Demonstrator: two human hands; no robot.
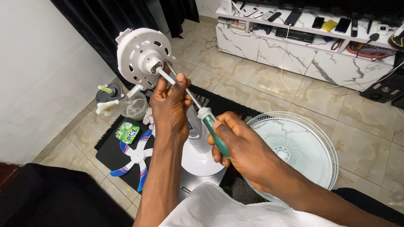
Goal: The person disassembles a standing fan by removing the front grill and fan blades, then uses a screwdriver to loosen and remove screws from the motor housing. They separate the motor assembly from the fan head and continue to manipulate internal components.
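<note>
My right hand grips the green-and-white handle of a screwdriver. Its thin metal shaft runs up and left to the white round motor housing of a stand fan. My left hand is raised in front of the housing, fingers pinched around the fan's white spindle and the screwdriver shaft near the housing's centre. The fan's white stand and round base sit below, between my forearms.
A white wire fan guard lies on the tiled floor at right. On the black mat at left lie a blue-and-white fan blade, a green packet and a clear tub. A marble-look shelf unit with remotes and phones stands behind.
</note>
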